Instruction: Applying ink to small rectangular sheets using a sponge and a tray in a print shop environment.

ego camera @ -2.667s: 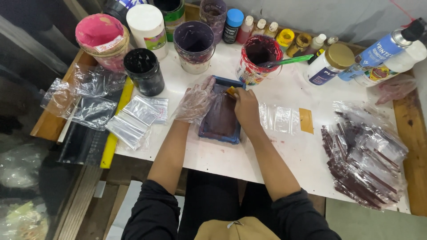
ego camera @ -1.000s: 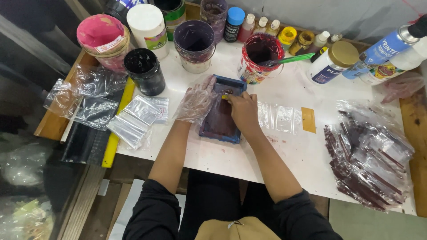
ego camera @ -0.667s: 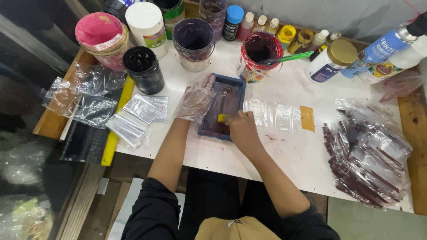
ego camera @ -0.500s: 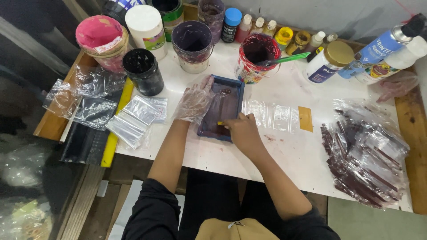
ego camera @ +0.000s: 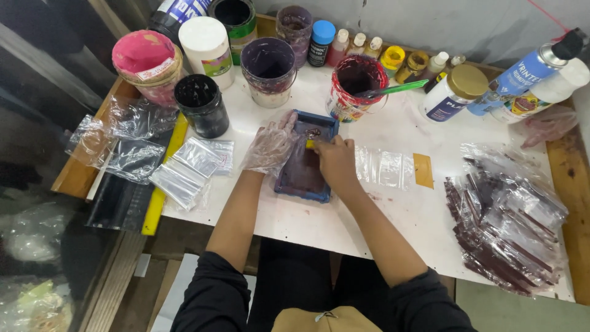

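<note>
Fingers (ego camera: 324, 144) of the right hand (ego camera: 335, 163) pinch a small yellow scraper (ego camera: 311, 144) over the blue frame (ego camera: 305, 161). Gloved left hand (ego camera: 270, 146) lies spread open, flat on the frame's left edge

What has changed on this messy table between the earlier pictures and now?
The bare right hand, gripping a small yellow tool, slid down the blue frame toward the person, then back up to its far end. Nothing was picked up or let go. The gloved left hand stayed pressed on the frame's left edge, and the paint pots, clear bags and printed bags stayed put.
</note>
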